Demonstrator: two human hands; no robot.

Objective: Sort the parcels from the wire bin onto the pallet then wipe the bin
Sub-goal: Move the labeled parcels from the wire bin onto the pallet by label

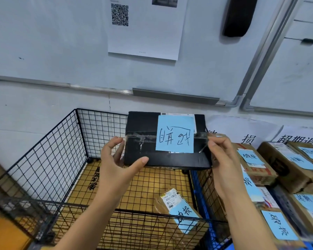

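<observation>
Bin (pixel 43 156) nearest, one brown parcel (pixel 177 212) lying inside, below your fingers. Your left hand (pixel 116 159) and right hand (pixel 222 159) grip the black parcel (pixel 143 127) by its ends, up over the bin, blue note (pixel 175 136) between your fingertips. Stacked boxes (pixel 287 170) sit right of them.

The black box (pixel 148 141) between my fingers (pixel 142 161) looks like matt cardboard, crossed by glossy, wrinkled clear tape (pixel 139 138). Its blue note (pixel 175 136) is plain matt paper. The wire bin (pixel 43 159) is a thin black-coated metal grid. The parcel (pixel 161 211) inside is dull brown cardboard with a smooth white printed label (pixel 171 197).
</observation>
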